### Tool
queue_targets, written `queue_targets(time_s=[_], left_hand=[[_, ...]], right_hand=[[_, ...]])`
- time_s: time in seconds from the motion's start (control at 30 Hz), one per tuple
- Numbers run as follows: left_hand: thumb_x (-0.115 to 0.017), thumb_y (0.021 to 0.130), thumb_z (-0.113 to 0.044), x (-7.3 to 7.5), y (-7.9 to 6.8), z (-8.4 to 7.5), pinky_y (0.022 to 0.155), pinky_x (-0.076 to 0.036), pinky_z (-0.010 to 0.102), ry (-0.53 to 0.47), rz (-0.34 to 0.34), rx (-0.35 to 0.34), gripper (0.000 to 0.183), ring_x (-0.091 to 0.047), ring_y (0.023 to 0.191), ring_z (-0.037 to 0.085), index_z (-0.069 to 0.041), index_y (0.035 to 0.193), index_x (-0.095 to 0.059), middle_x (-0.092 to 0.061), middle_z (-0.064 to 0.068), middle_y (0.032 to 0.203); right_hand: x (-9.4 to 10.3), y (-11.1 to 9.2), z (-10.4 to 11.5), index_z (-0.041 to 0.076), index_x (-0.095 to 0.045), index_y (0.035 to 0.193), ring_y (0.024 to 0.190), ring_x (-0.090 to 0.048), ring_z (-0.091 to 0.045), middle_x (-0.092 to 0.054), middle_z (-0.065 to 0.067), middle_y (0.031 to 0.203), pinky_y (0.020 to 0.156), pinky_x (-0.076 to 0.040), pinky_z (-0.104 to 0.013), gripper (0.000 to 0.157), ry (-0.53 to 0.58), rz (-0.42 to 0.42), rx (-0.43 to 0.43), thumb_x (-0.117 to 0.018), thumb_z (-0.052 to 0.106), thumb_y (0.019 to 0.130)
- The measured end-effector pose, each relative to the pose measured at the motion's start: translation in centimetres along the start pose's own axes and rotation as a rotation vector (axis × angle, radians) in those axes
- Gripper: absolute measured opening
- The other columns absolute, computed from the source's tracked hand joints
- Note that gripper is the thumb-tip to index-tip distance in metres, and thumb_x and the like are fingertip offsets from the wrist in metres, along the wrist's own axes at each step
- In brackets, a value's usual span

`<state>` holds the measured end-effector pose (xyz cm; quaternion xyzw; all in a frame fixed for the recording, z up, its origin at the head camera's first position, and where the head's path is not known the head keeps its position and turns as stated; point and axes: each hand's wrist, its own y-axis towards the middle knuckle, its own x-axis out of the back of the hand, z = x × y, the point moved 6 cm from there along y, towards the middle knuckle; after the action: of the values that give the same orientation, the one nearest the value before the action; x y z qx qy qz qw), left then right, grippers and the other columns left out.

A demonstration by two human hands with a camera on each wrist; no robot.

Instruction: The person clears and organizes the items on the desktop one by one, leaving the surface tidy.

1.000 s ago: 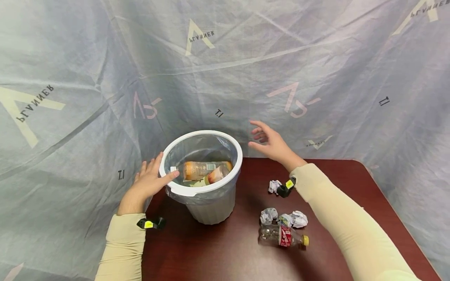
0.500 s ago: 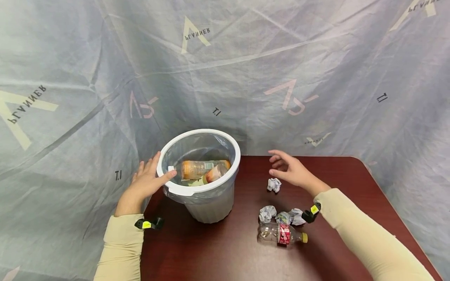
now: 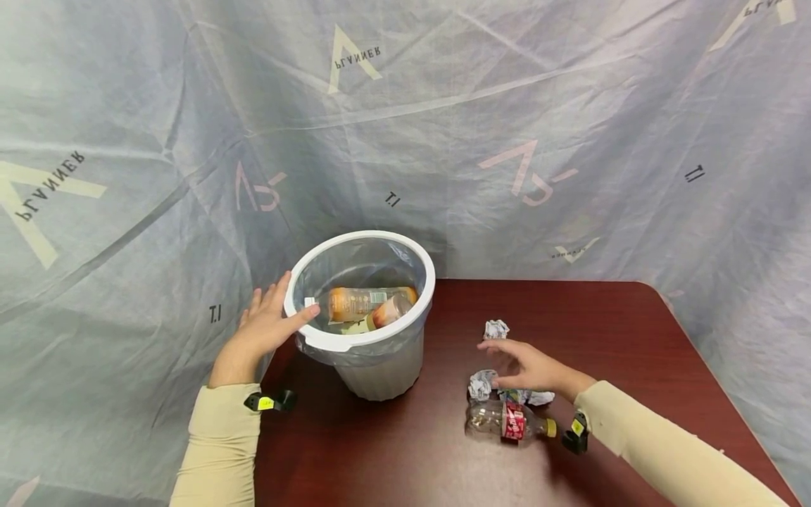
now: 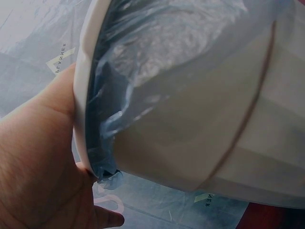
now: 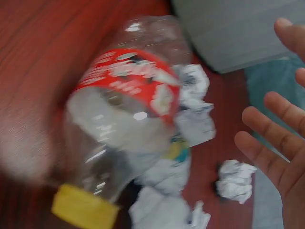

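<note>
My left hand point(image 3: 266, 325) rests on the left side of the white rim of a trash can point(image 3: 380, 377), its thumb lying over the rim and its fingers spread outside. A clear plastic liner hangs over the edge, and inside lie a bottle with an orange label point(image 3: 355, 304) and another bottle point(image 3: 391, 310). My right hand point(image 3: 529, 366), fingers spread and holding nothing, hovers over several crumpled paper balls point(image 3: 483, 385). Just in front of them a clear plastic bottle point(image 5: 119, 105) with a red label and yellow cap lies on its side.
One more paper ball point(image 3: 496, 329) sits apart, behind the right hand. Everything stands on a dark red-brown table point(image 3: 380, 458). Grey printed sheeting point(image 3: 443, 141) hangs behind the table and along its left side.
My right hand has come down from beside the trash can, toward the front and right, to above the paper balls and bottle. The left hand has stayed at the rim.
</note>
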<state>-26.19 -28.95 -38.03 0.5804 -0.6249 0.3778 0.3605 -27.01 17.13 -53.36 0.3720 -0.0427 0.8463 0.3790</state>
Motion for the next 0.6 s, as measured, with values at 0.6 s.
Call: queue_targets(time_s=[0.6], left_hand=[[-0.049,0.090,-0.077,-0.1,0.2,0.0,0.112,-0.001,0.076,0.004,0.001,-0.001,0.107,0.011,0.149,0.053,-0.023,0.164,0.007,-0.003,0.031,0.165]], right_hand=[[-4.6,-2.8,-0.6,0.021,-0.059,0.135,0.112,-0.062,-0.012,-0.064,0.005,0.124,0.090,-0.054,-0.034,0.073,-0.384,0.255,0.101,-0.088,0.040,0.070]])
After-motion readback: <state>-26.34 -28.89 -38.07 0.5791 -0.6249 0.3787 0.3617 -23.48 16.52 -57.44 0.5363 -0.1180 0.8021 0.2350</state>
